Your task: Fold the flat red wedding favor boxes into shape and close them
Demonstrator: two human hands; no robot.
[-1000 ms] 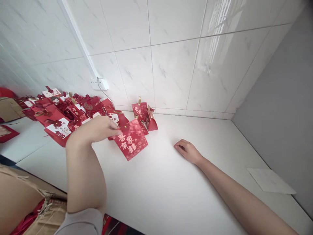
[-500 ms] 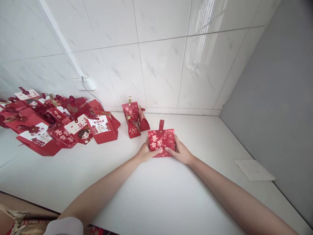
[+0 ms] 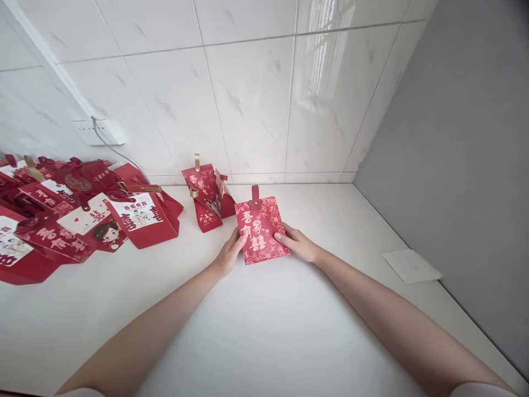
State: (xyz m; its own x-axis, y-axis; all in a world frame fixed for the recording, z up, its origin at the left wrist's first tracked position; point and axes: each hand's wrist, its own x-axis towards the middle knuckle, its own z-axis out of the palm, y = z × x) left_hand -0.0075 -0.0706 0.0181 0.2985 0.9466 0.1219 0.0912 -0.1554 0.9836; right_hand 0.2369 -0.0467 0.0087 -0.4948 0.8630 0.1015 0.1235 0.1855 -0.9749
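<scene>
Both hands, left (image 3: 230, 253) and right (image 3: 301, 243), have fingers curled round the red box (image 3: 262, 231)'s sides, small boxes (image 3: 204, 196) left of it.

"What colours does the front box (image 3: 268, 218) show?"

"Red, patterned with pale pink flowers and characters; its strap (image 3: 255, 194) is darker red, dotted by a gold-coloured stud (image 3: 255, 204)."

"And the clustered boxes (image 3: 151, 237)?"

"Reds, several with white panels (image 3: 142, 205) bearing deep red characters."

"The surroundings?"

"A plain white table (image 3: 264, 331), glossy white tiles (image 3: 252, 110) with faint grey streaks, and a solid grey panel (image 3: 458, 138) at right."
</scene>
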